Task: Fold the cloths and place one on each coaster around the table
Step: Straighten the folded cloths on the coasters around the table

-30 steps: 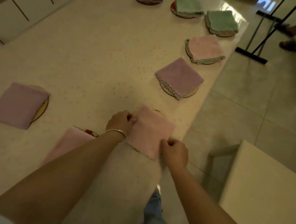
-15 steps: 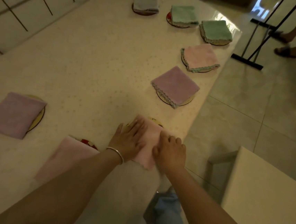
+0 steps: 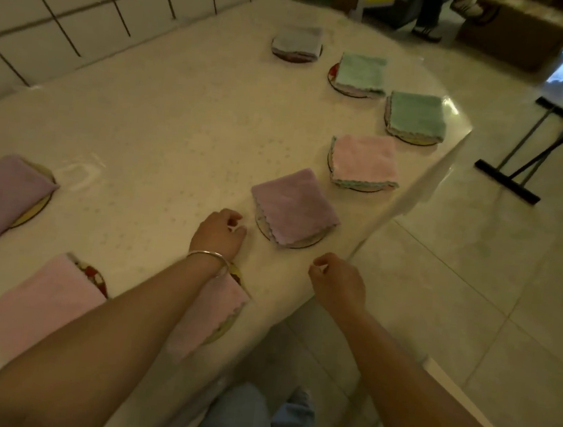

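Head view: the left hand (image 3: 219, 233) and right hand (image 3: 337, 282), at lower centre, hover over the table (image 3: 164, 126) with fingers loosely curled and hold nothing — the pink cloth (image 3: 210, 313) beneath the left wrist already lies folded on its coaster (image 3: 226, 328). Toward the upper right, a purple cloth (image 3: 294, 209) and further folded cloths each cover a coaster, so the setting appears nearly complete.

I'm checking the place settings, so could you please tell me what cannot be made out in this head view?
- Nearest pink cloth: the left forearm covers its middle, so its fold is unclear.
- Its coaster: only slivers show beyond the cloth.
- Grey cloth: far and blurred; the coaster beneath is barely visible.
- Near table edge: hidden by both arms.
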